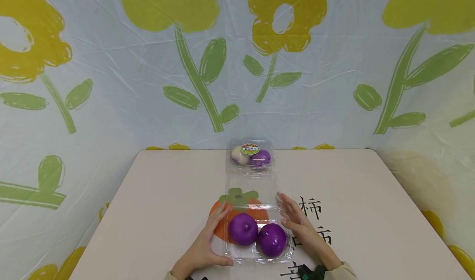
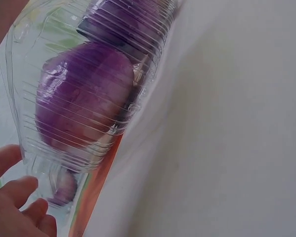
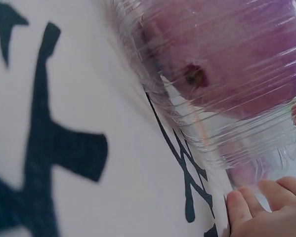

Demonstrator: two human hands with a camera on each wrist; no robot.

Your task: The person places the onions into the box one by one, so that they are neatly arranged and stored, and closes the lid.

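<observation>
A clear plastic clamshell box [image 1: 259, 253] lies unfolded at the front middle, its flat lid [image 1: 252, 185] stretching away towards the back. Inside sit two glossy purple round onions, the left one [image 1: 243, 229] slightly farther back than the right one [image 1: 272, 240]. My left hand [image 1: 204, 241] is at the box's left side, thumb by the near corner and fingers by the far corner. On the right side, my right hand [image 1: 298, 224] rests with loosely extended fingers near the far edge. The left wrist view shows an index finger [image 2: 7, 160] at the ribbed plastic's end.
Behind the lid stands a closed clear box [image 1: 269, 144] with a label, holding a whitish and a purple round item. The pale tabletop [image 1: 170, 185] bears a printed orange persimmon [image 1: 218, 220] and black characters [image 1: 311, 208]. A flowered cloth [image 1: 141, 86] hangs around the table.
</observation>
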